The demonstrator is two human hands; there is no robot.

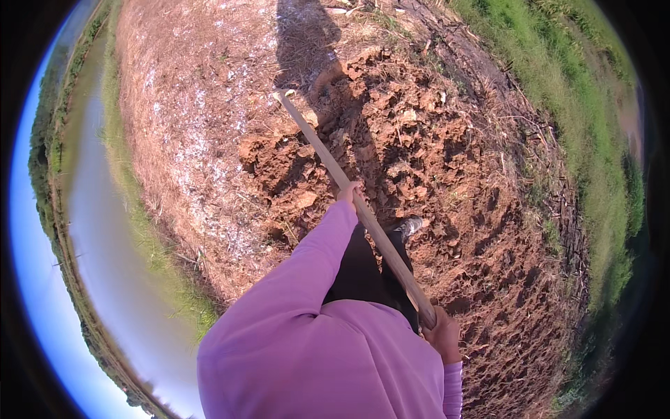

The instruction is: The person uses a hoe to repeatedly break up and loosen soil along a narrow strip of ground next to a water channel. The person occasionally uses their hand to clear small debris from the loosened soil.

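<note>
A long wooden handle (327, 157) slants from upper left to lower right across the view. My left hand (349, 193) is closed around its middle part. Near the lower end of the handle, my right hand (442, 332) grips the wood beside my hip. The far end of the handle reaches the ground by the edge of the broken soil; whether a tool head is fixed there cannot be told. Rough clods of reddish-brown soil (419, 131) lie in front of me and to the right. A shoe (410, 226) shows on the soil below the handle.
Dry straw-covered ground (183, 131) with whitish patches spreads to the left. Beyond it are a grassy edge (141, 225) and a body of water (99, 199). Green grass (586, 146) grows on the right, past a strip of dark, dry debris (570, 241).
</note>
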